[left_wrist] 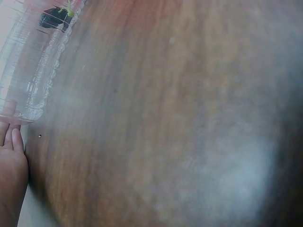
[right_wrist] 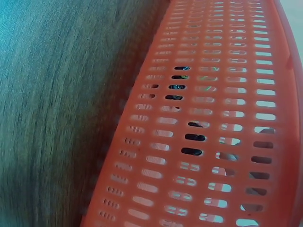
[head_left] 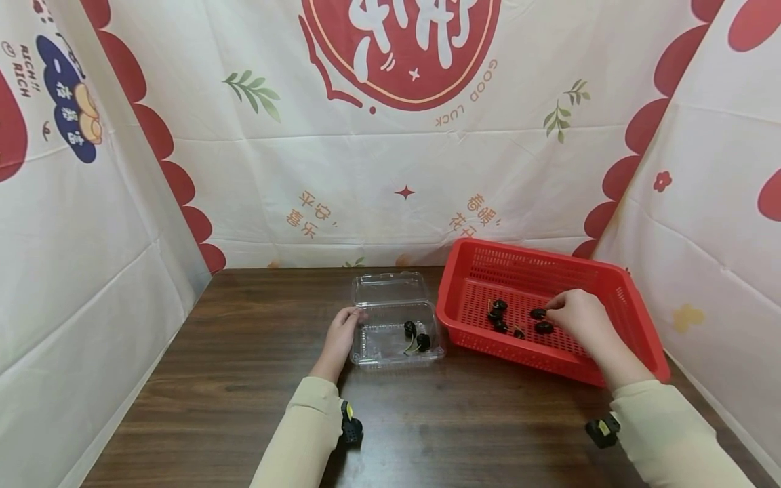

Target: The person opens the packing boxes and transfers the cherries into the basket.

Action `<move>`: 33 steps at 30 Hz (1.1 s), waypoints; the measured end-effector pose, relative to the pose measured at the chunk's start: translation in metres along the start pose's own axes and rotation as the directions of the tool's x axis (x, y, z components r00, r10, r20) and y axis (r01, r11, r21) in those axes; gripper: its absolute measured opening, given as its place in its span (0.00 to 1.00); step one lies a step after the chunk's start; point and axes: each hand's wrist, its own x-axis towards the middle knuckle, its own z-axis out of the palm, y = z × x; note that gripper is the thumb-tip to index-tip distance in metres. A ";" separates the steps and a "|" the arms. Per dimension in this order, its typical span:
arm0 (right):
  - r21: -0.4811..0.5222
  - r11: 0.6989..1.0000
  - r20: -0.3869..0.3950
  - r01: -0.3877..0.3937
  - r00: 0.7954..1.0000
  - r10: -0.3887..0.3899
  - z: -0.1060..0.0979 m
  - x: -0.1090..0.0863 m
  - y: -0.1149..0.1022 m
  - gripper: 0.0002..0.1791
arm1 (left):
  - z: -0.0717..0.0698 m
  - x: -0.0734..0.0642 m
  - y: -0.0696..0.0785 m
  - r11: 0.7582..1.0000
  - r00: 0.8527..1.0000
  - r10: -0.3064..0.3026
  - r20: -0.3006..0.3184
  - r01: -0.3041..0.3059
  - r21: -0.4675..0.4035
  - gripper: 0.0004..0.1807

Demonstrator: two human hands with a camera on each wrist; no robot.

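A clear plastic clamshell box (head_left: 381,342) lies with its lid folded back on the table, two dark cherries (head_left: 423,342) with green stems inside. My left hand (head_left: 337,339) holds the box at its left rim; in the left wrist view a fingertip shows through the plastic. Inside the red basket (head_left: 482,335), my right hand (head_left: 579,317) pinches at a dark cherry (head_left: 537,314), its fingertips at the fruit's right side. Another cherry (head_left: 544,328) lies just below it. The basket wall mostly hides this hand in the right wrist view.
Several more dark cherries (head_left: 498,315) lie in the left half of the basket. The brown wooden table (head_left: 244,379) carries both containers, with the basket to the right of the box. A printed white cloth (head_left: 390,163) hangs behind and at both sides.
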 end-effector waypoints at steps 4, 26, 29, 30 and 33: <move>-0.010 1.000 0.016 0.004 1.000 -0.004 -0.001 -0.001 0.001 0.15 | -0.001 -0.005 0.010 1.000 1.000 0.013 0.017 -0.013 -0.005 0.16; 0.038 0.999 0.135 0.011 0.991 -0.016 0.009 0.001 0.002 0.08 | -0.001 -0.001 0.003 1.000 1.000 -0.003 0.008 0.003 0.000 0.17; 0.036 0.999 0.132 0.015 0.991 -0.019 0.011 0.002 0.003 0.08 | 0.000 -0.001 0.002 1.000 1.000 -0.005 0.000 0.005 0.006 0.17; 0.036 0.999 0.131 0.015 0.991 -0.019 0.011 0.002 0.002 0.08 | 0.000 -0.001 0.001 1.000 1.000 0.002 -0.001 -0.001 0.005 0.16; 0.031 0.999 0.134 0.010 0.991 -0.014 0.012 0.003 0.002 0.08 | 0.000 -0.001 0.001 1.000 1.000 0.010 -0.005 -0.010 -0.009 0.16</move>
